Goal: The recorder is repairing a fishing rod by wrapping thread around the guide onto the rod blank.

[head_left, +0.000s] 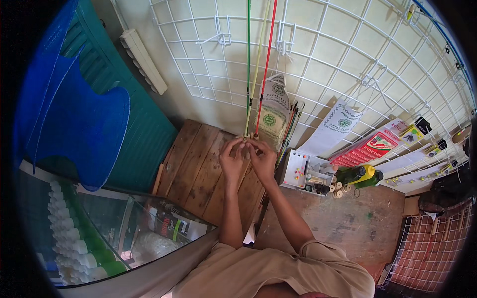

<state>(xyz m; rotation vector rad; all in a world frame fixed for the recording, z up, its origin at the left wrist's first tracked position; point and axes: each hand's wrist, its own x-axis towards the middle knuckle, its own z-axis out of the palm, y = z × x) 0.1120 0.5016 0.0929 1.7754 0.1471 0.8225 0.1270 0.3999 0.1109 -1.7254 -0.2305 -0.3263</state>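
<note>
Three thin rods that look like fishing rods lean upright by the wall: a green rod [249, 54], a pale yellow rod [258, 64] and a red rod [267, 64]. At the lower end of the pale yellow one, my left hand [231, 158] and my right hand [262, 156] come together. Both are closed in a pinch, thumbs and fingertips nearly touching around that end. Any small part between the fingertips is too small to make out. The red rod's foot stands just beyond my right fingers. Below my hands lies a brown plank surface [191, 164].
A white grid rack [308, 30] on the wall holds hooks and hanging packets. To the right are a white compartment tray [297, 171], wooden spools [339, 188] and bottles [365, 174]. A glass case [174, 203] and a blue sheet [94, 114] stand left.
</note>
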